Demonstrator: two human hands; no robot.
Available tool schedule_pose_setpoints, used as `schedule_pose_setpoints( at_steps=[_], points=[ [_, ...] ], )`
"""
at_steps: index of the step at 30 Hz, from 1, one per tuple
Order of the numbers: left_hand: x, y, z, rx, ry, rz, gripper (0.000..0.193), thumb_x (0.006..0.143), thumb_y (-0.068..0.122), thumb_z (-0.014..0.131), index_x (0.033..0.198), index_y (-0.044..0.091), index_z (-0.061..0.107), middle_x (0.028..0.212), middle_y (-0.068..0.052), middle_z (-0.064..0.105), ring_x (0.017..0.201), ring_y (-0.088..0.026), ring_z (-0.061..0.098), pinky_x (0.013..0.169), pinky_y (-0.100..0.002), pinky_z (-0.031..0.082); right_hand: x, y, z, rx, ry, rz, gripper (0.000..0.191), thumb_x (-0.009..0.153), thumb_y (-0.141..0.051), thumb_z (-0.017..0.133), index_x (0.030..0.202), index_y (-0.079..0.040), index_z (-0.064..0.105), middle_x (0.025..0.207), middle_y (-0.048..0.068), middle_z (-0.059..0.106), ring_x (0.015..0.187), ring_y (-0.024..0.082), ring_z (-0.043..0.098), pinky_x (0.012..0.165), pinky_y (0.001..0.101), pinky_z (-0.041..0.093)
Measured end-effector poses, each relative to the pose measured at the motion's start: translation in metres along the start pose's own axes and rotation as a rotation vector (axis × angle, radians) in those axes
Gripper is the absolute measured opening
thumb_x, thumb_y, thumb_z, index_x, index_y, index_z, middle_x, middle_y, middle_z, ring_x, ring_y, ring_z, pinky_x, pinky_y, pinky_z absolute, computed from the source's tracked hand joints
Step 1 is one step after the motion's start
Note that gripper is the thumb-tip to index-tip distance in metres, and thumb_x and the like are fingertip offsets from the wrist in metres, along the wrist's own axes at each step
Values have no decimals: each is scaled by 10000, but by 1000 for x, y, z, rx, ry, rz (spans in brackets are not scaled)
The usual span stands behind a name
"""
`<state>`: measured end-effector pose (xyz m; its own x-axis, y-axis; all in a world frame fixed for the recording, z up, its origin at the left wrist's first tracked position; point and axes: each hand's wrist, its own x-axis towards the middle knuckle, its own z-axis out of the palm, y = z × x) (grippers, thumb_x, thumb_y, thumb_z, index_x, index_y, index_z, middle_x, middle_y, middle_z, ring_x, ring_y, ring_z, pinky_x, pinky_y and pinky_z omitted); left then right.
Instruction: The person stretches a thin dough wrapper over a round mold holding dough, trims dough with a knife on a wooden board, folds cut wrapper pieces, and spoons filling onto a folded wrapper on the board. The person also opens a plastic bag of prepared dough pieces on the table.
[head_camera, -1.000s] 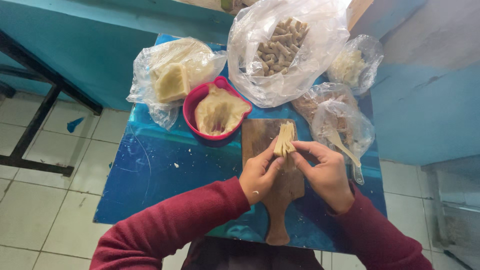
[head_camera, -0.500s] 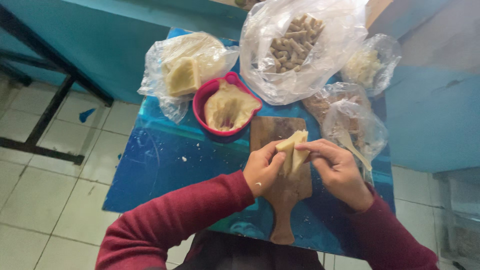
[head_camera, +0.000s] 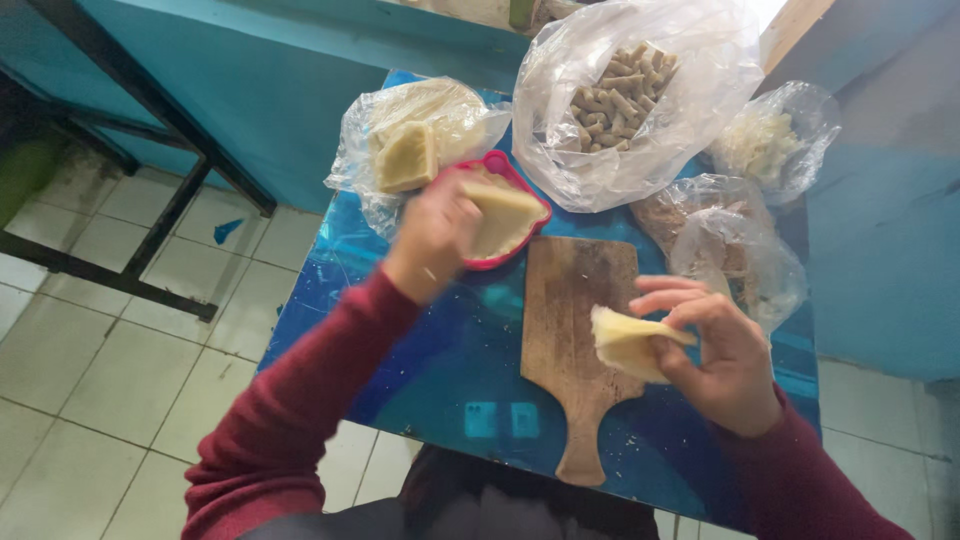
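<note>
Right hand (head_camera: 722, 362): closed on a pale folded dough sheet (head_camera: 632, 343), thumb and fingers pinching its right edge; held just above the right edge of the wooden cutting board (head_camera: 575, 330). Left hand (head_camera: 432, 235): blurred, positioned at the near-left rim of the red bowl (head_camera: 527, 195), fingers curled against a pale sheet (head_camera: 500, 215) lying in the bowl; actual grasp not determinable. Both sleeves dark red.

Cutting board: flat on the blue table (head_camera: 400, 360), handle pointing toward the body. Red bowl: just beyond the board's far-left corner. Behind the bowl: clear bag with a pale block (head_camera: 405, 155). Centre rear: large clear bag of small tan rolls (head_camera: 620, 95). Right rear: smaller bag with white crumbly contents (head_camera: 765, 145). Right of the board: further crumpled bag (head_camera: 735, 250), contents unclear. Below left: tiled floor (head_camera: 80, 350) and dark metal frame (head_camera: 160, 230).
</note>
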<state>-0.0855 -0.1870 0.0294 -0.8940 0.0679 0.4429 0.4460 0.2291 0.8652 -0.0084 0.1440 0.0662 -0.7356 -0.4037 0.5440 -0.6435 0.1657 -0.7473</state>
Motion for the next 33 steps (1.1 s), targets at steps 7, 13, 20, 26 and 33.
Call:
schedule_pose_setpoints(
  at_steps=[7, 13, 20, 26, 33],
  points=[
    [92, -82, -92, 270, 31, 94, 366, 1109, 123, 471, 1455, 13, 514, 1298, -200, 650, 1199, -317, 629, 1023, -391, 506, -9, 33, 16, 92, 28, 532, 230, 932, -76, 718, 1147, -23, 659, 1050, 97, 740, 952, 118, 708, 828, 278, 569],
    [82, -114, -72, 817, 249, 253, 428, 1044, 130, 572, 1462, 46, 548, 1285, -231, 616, 1148, -416, 607, 1006, -460, 492, 1, 46, 25, 262, -65, 626, 309, 910, -54, 696, 1211, -26, 629, 1120, 81, 731, 1024, 126, 687, 878, 285, 555],
    [47, -54, -25, 441, 406, 260, 310, 1071, 95, 548, 1364, 57, 638, 1058, -115, 697, 985, -259, 661, 898, -386, 548, 0, 50, 26, 298, -44, 602, 332, 940, -47, 683, 1251, -15, 570, 1167, 92, 727, 1089, 138, 681, 926, 297, 551],
    [-40, -22, 98, -1193, -602, -999, 734, 1021, 605, 376, 1466, 35, 496, 1425, -109, 605, 1259, -200, 621, 1013, -354, 523, -12, 52, 35, 417, -53, 704, 276, 965, -80, 677, 1229, -5, 647, 1073, 109, 758, 972, 155, 702, 824, 305, 559],
    [-46, 8, 53, 10, -380, -149, 442, 1024, 347, 586, 1330, 31, 633, 1150, -167, 752, 1032, -236, 746, 854, -354, 577, 4, 45, 44, -25, -131, 576, 261, 886, -141, 744, 1136, -69, 712, 1087, 85, 728, 990, 174, 676, 843, 315, 553]
  ],
)
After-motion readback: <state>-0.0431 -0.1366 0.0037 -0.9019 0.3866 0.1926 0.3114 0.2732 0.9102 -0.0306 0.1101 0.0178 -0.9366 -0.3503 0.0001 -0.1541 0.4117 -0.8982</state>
